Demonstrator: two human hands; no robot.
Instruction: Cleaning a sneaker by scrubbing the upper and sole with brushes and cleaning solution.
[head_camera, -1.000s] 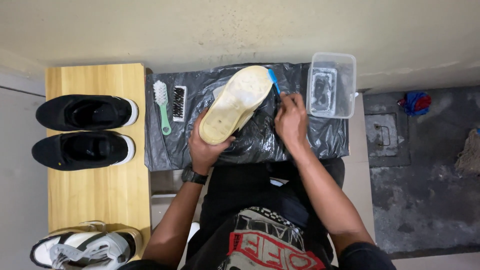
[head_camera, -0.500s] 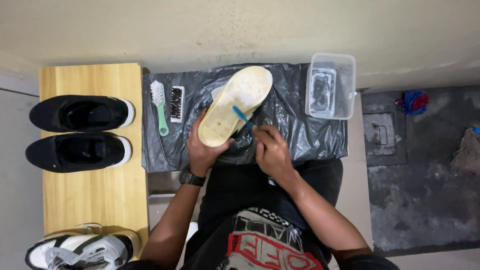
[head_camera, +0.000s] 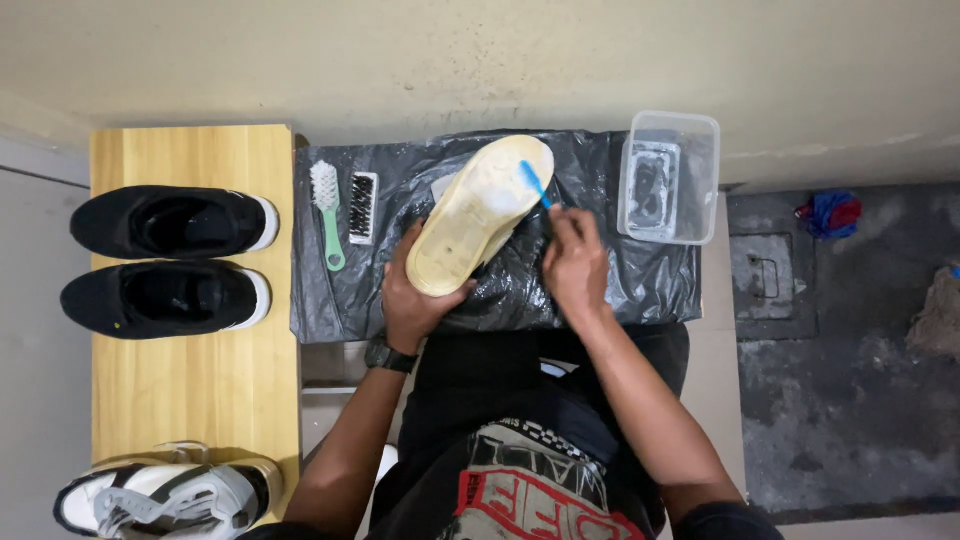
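Note:
My left hand (head_camera: 415, 295) grips the heel end of a shoe turned sole-up, its pale yellowish sole (head_camera: 480, 210) angled toward the upper right. My right hand (head_camera: 573, 262) holds a small blue brush (head_camera: 532, 182), whose head rests on the toe part of the sole. Both hands work over a black plastic sheet (head_camera: 640, 280) spread on a low surface in front of me.
A green-handled brush (head_camera: 328, 212) and a small black brush (head_camera: 362, 208) lie on the sheet's left. A clear plastic tub (head_camera: 668, 176) of water stands at the right. Two black shoes (head_camera: 170, 222) and a white shoe (head_camera: 165, 498) sit on a wooden bench (head_camera: 190, 390).
My right hand moved with the blue brush from the toe edge down to mid-sole, then back up to the toe. The shoe stayed in my left hand.

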